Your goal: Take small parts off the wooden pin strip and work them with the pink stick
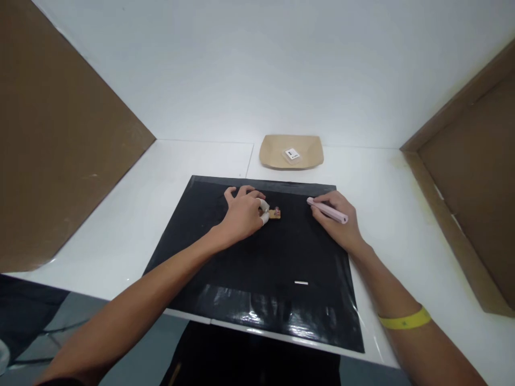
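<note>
Across the white worktop [378, 179] lies a black mat [241, 273], a tan tray [270, 154] beyond its far edge. The right hand [340, 227] holds a pink tool [330, 212]; the left hand [242, 215] pinches a small tan piece [273, 214] mid-mat. Nearer lies a silver rod [301, 282].

White bench [374, 171]: black mat [253, 265] lies centrally, reaching near edge; tan tray [271, 151] sits beyond, far side.
</note>
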`<state>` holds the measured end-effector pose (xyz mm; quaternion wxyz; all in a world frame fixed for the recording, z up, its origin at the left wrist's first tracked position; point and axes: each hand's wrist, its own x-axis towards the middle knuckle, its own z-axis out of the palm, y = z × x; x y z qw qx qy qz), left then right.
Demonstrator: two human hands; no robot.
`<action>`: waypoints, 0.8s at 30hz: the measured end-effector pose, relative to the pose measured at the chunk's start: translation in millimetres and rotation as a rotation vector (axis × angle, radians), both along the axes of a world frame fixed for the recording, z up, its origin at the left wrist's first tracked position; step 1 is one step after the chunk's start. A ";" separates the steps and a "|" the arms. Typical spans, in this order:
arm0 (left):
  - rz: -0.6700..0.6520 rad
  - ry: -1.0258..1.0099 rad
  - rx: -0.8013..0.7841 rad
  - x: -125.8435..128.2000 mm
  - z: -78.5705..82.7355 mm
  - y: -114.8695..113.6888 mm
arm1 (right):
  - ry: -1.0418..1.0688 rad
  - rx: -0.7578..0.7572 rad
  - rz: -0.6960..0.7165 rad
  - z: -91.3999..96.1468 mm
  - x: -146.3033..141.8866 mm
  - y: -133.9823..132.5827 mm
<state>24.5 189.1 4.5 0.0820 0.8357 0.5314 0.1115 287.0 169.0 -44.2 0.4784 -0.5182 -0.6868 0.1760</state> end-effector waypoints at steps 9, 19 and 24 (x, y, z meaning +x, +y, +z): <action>-0.098 0.086 0.173 5.1 14.5 -17.6 | 0.003 -0.020 0.012 -0.8 -0.9 1.4; -0.163 0.174 0.189 9.8 8.9 -13.6 | -0.002 0.004 0.023 -2.2 0.4 1.9; -0.195 0.194 0.208 16.2 8.1 -18.6 | -0.002 0.000 0.024 -2.1 0.0 1.7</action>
